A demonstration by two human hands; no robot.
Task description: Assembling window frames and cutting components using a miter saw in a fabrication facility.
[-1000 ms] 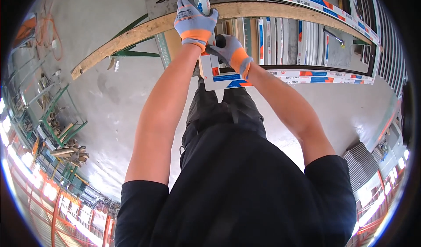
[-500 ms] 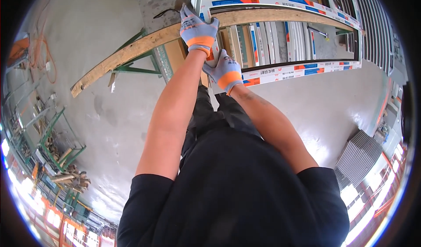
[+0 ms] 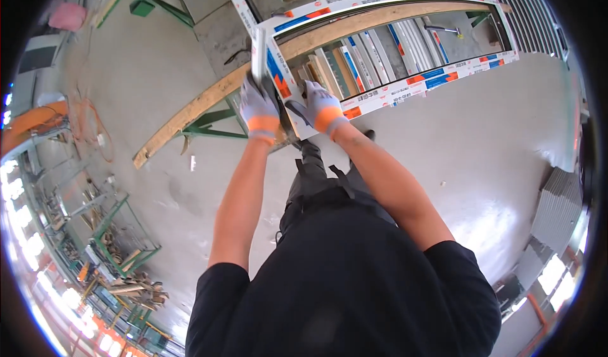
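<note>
A large rectangular window frame, white with printed red and blue protective film, lies across a wooden beam. Along the outside of its left end stands a slim white profile strip. My left hand, in a grey glove with an orange cuff, is closed around the strip's near end. At the frame's near left corner my right hand, gloved alike, grips the end bar, its thumb toward me. The fingertips of both hands are partly hidden behind the profiles.
The wooden beam rests on green metal trestles and juts out left. Several profiles stand below the frame, beside a hammer. Corrugated sheets are stacked at right; scrap wood lies at lower left.
My left hand has come down along the frame's left end, nearer to me and left of my right hand. My right hand stays at the near corner. The whole view has shifted.
</note>
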